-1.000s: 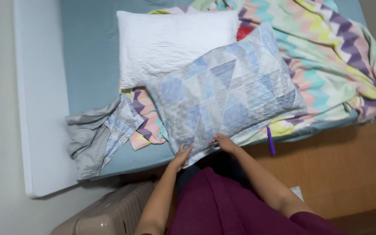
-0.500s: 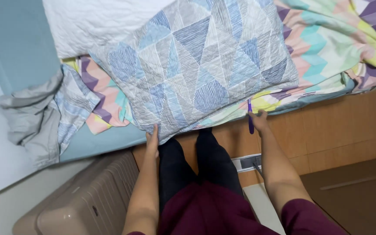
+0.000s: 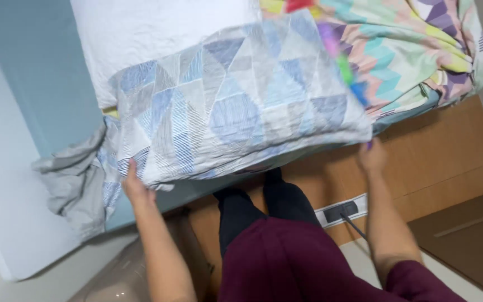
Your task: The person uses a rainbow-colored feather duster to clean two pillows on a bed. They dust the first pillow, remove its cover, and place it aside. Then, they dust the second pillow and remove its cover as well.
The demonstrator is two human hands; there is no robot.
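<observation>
Both hands on the near edge of a blue triangle-patterned pillow [image 3: 236, 106], held lifted over the edge of the bed [image 3: 46, 78]. Left hand [image 3: 135, 187] at the pillow's lower left corner, fingers tucked up under the fabric and mostly hidden, apparently pinching it. Right hand [image 3: 371, 157] at the lower right corner, fingers curled behind the edge, grip hard to make out through motion blur. Behind the pillow a white pillow [image 3: 157, 33], top cut off by the frame. To the right a zigzag-patterned quilt [image 3: 420, 50], bunched, partly blurred where it meets the patterned pillow. At left a crumpled grey sheet [image 3: 74, 179] hanging off the mattress corner. Below, dark trousers and a maroon garment, plus a power strip [image 3: 342, 211] on the floor against the wooden bed base [image 3: 448, 156]. Compared with half a second ago: hands moved apart to the pillow's two corners, pillow raised and spread wider across the view, purple object formerly in the right hand now barely visible.
</observation>
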